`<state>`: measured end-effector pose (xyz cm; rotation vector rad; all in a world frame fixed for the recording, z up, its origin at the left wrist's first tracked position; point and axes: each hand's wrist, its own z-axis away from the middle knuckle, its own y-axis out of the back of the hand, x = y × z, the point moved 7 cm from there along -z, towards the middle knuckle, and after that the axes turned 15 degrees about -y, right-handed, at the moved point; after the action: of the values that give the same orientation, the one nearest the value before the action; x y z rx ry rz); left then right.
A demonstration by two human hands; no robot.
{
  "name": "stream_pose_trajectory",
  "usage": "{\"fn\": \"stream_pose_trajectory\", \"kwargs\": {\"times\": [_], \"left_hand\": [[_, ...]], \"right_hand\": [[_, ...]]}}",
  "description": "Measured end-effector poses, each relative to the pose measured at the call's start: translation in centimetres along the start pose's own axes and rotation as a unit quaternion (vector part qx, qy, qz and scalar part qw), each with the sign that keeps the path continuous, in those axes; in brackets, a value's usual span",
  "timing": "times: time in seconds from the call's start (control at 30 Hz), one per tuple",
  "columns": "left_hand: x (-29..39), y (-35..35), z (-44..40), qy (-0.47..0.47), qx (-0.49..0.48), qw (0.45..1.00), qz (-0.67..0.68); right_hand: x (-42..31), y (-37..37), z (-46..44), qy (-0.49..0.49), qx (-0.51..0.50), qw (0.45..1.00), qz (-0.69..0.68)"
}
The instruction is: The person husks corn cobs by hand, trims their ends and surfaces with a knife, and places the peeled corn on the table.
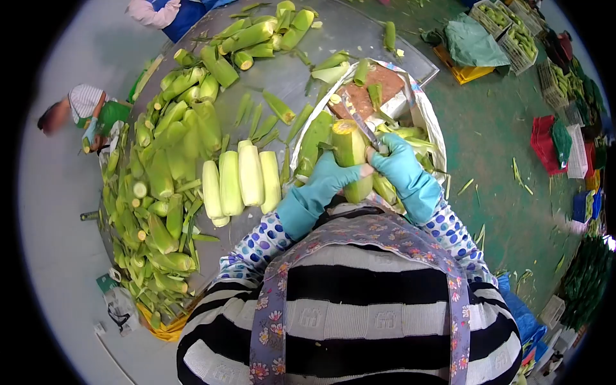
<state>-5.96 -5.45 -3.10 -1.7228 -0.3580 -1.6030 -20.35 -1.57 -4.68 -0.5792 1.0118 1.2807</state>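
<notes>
My left hand (330,183), in a teal glove, is closed around the lower side of a thick green ear of corn (350,154), its cut yellowish end pointing away from me. My right hand (399,167), also gloved, grips a knife (364,125) whose blade points up and to the left, beside the ear. The right thumb and fingers reach the ear's right side. Below and around lies a white sack (437,122) with its mouth spread, holding stripped husk leaves (314,144). A reddish-brown board (378,90) rests at the sack's far side.
Several trimmed pale ears (250,173) lie side by side on the metal table (256,109). A large heap of unhusked corn (163,167) covers the table's left part. Another person (90,112) is at the far left. Crates (516,48) stand on the green floor at right.
</notes>
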Motion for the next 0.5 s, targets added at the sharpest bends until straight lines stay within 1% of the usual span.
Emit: {"fn": "stream_pose_trajectory", "kwargs": {"times": [0.03,0.07,0.1,0.17,0.23,0.27,0.3,0.33,0.37,0.4,0.43,0.47,0.5], "left_hand": [[-0.2,0.0,0.2,0.025,0.005,1.000,0.001],[-0.3,-0.1,0.3,0.025,0.002,1.000,0.000],[-0.7,-0.2,0.4,0.037,-0.002,0.999,0.012],[-0.9,-0.1,0.5,0.049,-0.003,0.998,0.025],[-0.8,-0.1,0.5,0.050,-0.038,0.997,-0.038],[-0.7,0.0,0.4,0.051,-0.039,0.997,-0.037],[-0.2,-0.2,0.2,0.044,-0.060,0.996,-0.042],[0.1,-0.5,0.1,0.036,-0.082,0.995,-0.048],[-0.6,-0.1,0.1,0.034,-0.081,0.995,-0.049],[-0.1,0.6,-0.3,-0.045,-0.051,0.992,-0.105],[0.6,1.2,-0.4,-0.123,-0.020,0.979,-0.160],[0.2,1.5,-0.3,-0.124,-0.019,0.979,-0.161],[1.2,0.5,-0.1,-0.084,-0.009,0.993,-0.083]], "right_hand": [[0.9,0.5,-0.9,-0.019,0.008,1.000,-0.013],[1.7,1.0,-1.5,-0.036,0.016,0.999,-0.026],[1.4,0.8,-1.1,-0.089,-0.035,0.988,-0.123],[1.0,1.1,-0.6,-0.085,-0.047,0.988,-0.121],[1.1,1.2,-0.1,-0.084,-0.057,0.988,-0.120],[0.5,1.0,0.1,-0.053,-0.071,0.982,-0.169],[0.1,1.0,0.3,-0.022,-0.086,0.972,-0.217],[0.3,0.9,0.1,-0.021,-0.087,0.972,-0.217],[0.7,1.0,-0.5,-0.023,-0.081,0.970,-0.230],[0.7,1.2,-0.7,-0.023,-0.075,0.967,-0.243],[0.4,2.1,-0.2,-0.051,-0.036,0.975,-0.212],[0.9,2.1,-0.6,-0.050,-0.037,0.975,-0.212],[1.0,2.0,-0.9,-0.038,-0.049,0.946,-0.318]]}}
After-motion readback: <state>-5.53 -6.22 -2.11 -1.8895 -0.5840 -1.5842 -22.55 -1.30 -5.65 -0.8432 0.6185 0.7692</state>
